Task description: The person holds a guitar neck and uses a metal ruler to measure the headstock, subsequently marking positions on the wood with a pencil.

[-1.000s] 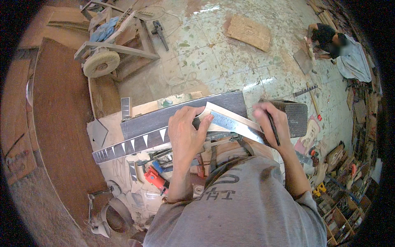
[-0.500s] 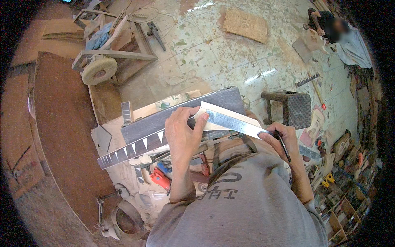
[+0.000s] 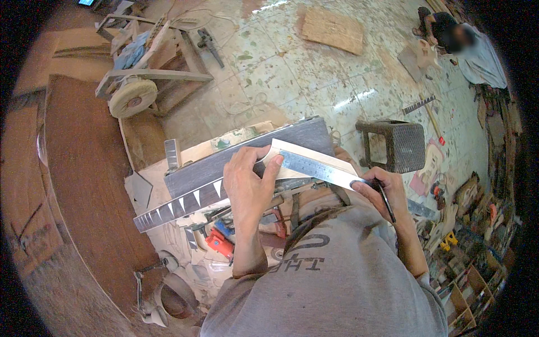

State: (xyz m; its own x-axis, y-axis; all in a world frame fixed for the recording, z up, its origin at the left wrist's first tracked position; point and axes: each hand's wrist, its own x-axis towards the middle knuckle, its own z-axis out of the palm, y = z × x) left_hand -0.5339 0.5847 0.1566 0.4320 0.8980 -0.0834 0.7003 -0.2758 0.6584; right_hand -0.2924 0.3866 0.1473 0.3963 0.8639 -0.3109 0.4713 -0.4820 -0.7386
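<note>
A guitar neck [image 3: 182, 209] with a dark fretboard and white pointed inlays lies slantwise before me, its pale bare-wood headstock [image 3: 300, 147] to the right. My left hand [image 3: 247, 177] wraps round the neck beside the headstock, its thumb pressing on the end of a steel ruler [image 3: 314, 166]. The ruler lies along the headstock face. With its thumb and fingers, my right hand [image 3: 384, 194] pinches the ruler's other end. A slim black pen or pencil [image 3: 387, 205] also sits in that hand, pointing down toward the wrist. Behind the neck is a long grey block [image 3: 247, 151].
A black stool [image 3: 401, 147] stands to the right. Below the neck lie a red power tool [image 3: 219, 242] and clamps. A wooden frame with a round buffing wheel [image 3: 133, 99] is at the far left. Another person [image 3: 477, 59] sits at the far right; a board [image 3: 332, 31] lies on the floor.
Both hands keep their hold on the neck and the ruler. The view has shifted very slightly, with the surroundings sliding a little to the left.
</note>
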